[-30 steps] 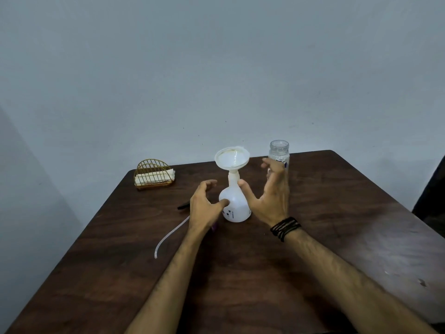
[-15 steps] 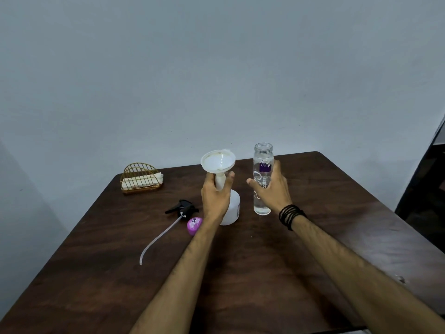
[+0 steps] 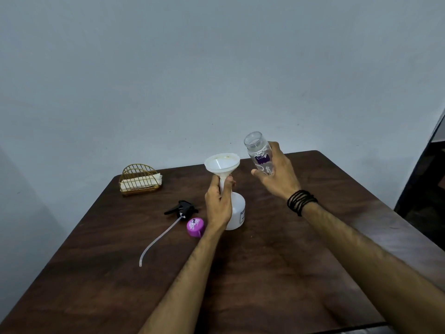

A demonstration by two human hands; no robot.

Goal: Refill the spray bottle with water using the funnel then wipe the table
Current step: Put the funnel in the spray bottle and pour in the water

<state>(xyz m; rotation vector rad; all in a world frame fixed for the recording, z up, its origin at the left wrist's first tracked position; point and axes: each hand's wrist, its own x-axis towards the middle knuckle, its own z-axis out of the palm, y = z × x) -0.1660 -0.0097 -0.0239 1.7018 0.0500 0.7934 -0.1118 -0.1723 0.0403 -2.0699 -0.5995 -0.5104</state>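
On the dark wood desk (image 3: pixel 277 273), against a plain pale wall, everything sits toward the far half. Spray bottle (image 3: pixel 237 213), white, stands upright near desk centre with its head removed; funnel (image 3: pixel 222 163), white, is seated in its neck, bowl up, upright. Left hand (image 3: pixel 219 203) grips the bottle neck and funnel stem, fingers (image 3: pixel 230 180) curled round them, thumb on the near side. Right hand (image 3: pixel 279 175) holds a clear water bottle (image 3: pixel 258 153) lifted off the desk, just right of the funnel and apart from it; fingers wrapped round its lower body, open mouth up and tilted slightly left toward the funnel, cap off, purple label partly visible; water level hard to read. Black cord bracelet (image 3: pixel 301 201) wraps the right wrist. Far left near the back edge: gold wire holder (image 3: pixel 140 180) with white napkins (image 3: pixel 134 184) inside, well apart from the bottles. Left of the spray bottle lies the black sprayer head (image 3: pixel 183 209) on its side, its clear dip tube (image 3: pixel 159 239) trailing toward the near left. Purple cap (image 3: pixel 195 227) lies on the desk between sprayer head and left wrist, just beside both, touching neither as far as I can tell.
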